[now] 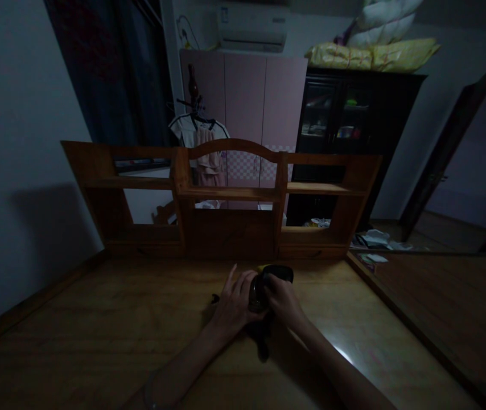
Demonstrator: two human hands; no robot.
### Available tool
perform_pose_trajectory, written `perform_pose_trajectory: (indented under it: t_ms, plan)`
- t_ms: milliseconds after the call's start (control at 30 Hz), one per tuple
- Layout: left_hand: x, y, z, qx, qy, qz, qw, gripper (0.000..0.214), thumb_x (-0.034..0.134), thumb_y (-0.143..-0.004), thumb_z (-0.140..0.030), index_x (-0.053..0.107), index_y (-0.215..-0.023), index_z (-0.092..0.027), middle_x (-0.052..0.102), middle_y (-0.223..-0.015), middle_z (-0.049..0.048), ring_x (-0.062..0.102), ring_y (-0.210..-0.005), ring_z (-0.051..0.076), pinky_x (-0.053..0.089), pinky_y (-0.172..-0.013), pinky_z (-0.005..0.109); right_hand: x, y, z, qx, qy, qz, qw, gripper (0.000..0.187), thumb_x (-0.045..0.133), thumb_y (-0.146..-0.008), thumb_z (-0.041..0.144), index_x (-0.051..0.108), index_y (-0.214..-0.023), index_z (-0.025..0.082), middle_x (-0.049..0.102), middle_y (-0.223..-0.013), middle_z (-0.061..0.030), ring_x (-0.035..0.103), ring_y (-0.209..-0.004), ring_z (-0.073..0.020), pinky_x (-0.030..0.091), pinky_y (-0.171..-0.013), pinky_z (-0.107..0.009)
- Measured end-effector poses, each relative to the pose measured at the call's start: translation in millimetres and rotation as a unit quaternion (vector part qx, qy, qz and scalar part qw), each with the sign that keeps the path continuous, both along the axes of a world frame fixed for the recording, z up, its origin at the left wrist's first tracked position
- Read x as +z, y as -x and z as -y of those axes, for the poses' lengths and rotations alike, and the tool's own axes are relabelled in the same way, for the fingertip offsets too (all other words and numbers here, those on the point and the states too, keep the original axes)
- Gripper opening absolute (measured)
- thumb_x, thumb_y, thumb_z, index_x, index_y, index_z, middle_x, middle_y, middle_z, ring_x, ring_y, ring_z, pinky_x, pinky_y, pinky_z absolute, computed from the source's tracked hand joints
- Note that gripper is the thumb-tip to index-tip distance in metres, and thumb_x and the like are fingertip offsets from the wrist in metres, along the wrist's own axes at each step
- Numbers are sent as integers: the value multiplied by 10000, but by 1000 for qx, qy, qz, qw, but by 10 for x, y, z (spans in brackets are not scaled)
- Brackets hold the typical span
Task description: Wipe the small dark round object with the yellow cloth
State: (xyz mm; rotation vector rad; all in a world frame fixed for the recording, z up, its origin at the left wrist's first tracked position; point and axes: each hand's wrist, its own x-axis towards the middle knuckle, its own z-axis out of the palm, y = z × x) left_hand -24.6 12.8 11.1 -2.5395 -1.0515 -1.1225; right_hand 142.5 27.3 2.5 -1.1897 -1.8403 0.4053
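Head view: two hands clasp a dark object [268, 282] on the desk [98, 324]
Left hand [233, 306] wraps its rounded end, forefinger lifted; right hand [284, 300] grips the other side; it sits mid-desk, near the shelf [230, 230]

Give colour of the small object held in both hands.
Black, as far as the dim light shows: the small rounded object, head view.

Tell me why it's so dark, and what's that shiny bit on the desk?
Head view: the room is dim, so the dark object between the left hand and right hand barely shows; the shiny bit is light glaring off the desk.
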Motion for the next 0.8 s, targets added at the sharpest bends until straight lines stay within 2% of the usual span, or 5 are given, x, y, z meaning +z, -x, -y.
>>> perform_pose_trajectory:
  t_ms: [200, 333, 433, 633, 800]
  plan:
    - [8, 8, 18, 29, -7, 5, 1000, 743, 698, -705, -399, 333, -1295, -132, 520, -1236, 122, 458, -1219, 275, 171, -1138, 561, -60, 11, -106, 59, 73, -132, 987, 89, 537, -700, 182, 594, -765, 162, 615, -719, -1, 558, -679, -160, 444, -631, -240]
    - [34, 10, 35, 41, -19, 16, 999, 739, 677, -735, -424, 316, -1311, -135, 517, -1247, 132, 445, -1239, 277, 215, -1121, 564, 5, 0, -116, 113, 150, -197, 962, 216, 520, -668, 156, 610, -864, 171, 644, -826, -5, 586, -809, -183, 471, -722, -267]
    - [38, 8, 25, 29, -19, 4, 999, 734, 652, -773, -406, 273, -1344, -142, 499, -1288, 141, 435, -1258, 270, 199, -1118, 578, 28, -7, -91, 124, 137, -159, 970, 220, 509, -696, 153, 616, -887, 171, 653, -846, -14, 589, -819, -189, 468, -746, -284]
    - [29, 7, -9, -7, -34, -16, 999, 707, 608, -817, -410, 244, -1371, -164, 477, -1338, 141, 437, -1266, 248, 136, -1125, 593, 45, 5, 35, -8, -2, 3, 1000, 159, 463, -824, 166, 610, -883, 160, 649, -794, -62, 582, -723, -187, 413, -657, -264]
    - [30, 13, 13, -10, -22, 7, 1000, 767, 624, -797, -451, 217, -1379, -158, 481, -1325, 143, 428, -1270, 251, 145, -1127, 589, 122, 2, 76, -31, 13, 57, 998, 186, 419, -868, 142, 604, -866, 157, 653, -760, -72, 598, -657, -171, 374, -579, -232]
